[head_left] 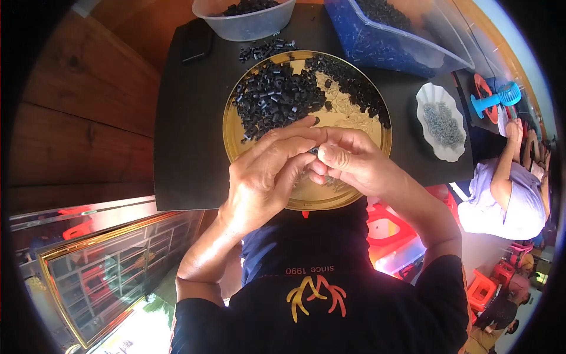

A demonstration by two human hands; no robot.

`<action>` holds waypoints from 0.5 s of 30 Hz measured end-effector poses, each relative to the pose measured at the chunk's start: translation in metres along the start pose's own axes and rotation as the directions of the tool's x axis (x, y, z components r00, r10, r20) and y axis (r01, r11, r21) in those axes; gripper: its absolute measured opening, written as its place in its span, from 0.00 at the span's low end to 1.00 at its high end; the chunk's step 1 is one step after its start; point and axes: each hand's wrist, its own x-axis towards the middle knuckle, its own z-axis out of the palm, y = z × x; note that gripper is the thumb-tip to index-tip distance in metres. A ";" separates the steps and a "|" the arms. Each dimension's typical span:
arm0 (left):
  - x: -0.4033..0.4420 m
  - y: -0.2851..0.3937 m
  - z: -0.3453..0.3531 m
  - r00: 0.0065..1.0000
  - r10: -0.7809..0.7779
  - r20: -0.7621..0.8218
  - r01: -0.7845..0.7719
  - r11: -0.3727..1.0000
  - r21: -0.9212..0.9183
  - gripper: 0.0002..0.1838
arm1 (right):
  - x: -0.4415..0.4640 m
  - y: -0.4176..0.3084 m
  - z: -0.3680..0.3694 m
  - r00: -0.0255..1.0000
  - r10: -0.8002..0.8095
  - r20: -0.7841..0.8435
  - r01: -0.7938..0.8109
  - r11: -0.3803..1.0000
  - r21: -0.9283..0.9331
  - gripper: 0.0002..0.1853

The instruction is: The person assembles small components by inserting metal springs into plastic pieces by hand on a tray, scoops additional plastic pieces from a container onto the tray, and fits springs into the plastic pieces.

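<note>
My left hand (265, 162) and my right hand (356, 162) meet over the near half of a round gold tray (283, 203). Between their fingertips is a small dark piece (314, 151), mostly covered by the fingers, so its exact kind is unclear. My right thumb and forefinger pinch it, while the left fingers close around it from the other side. Beyond my hands, a heap of short black cylindrical plastic pieces (274, 97) fills the tray's left part. Smaller black pieces (354, 85) lie along its far right. Tiny pale metallic bits (333, 184) show on the tray below my hands.
A clear tub (253, 26) and a blue-lit clear bin (401, 50), both with black pieces, stand at the back. A white scalloped dish (455, 152) of small metallic parts sits right on the dark table (188, 130). Further right are a blue fan (506, 96) and other people.
</note>
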 end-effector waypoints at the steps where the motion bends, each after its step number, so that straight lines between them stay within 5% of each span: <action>1: 0.002 0.000 0.000 1.000 -0.001 0.004 0.001 1.000 -0.003 0.12 | 0.000 0.000 -0.001 1.000 0.008 -0.014 -0.007 1.000 0.016 0.16; 7: 0.015 -0.006 0.005 0.998 0.059 -0.038 -0.055 0.994 0.094 0.16 | 0.000 -0.002 -0.005 0.999 -0.037 0.017 0.032 0.964 0.263 0.19; 15: 0.014 -0.014 0.005 0.996 0.085 -0.014 -0.081 0.979 0.190 0.12 | -0.007 -0.008 0.007 0.941 -0.063 -0.334 0.042 0.997 -0.069 0.15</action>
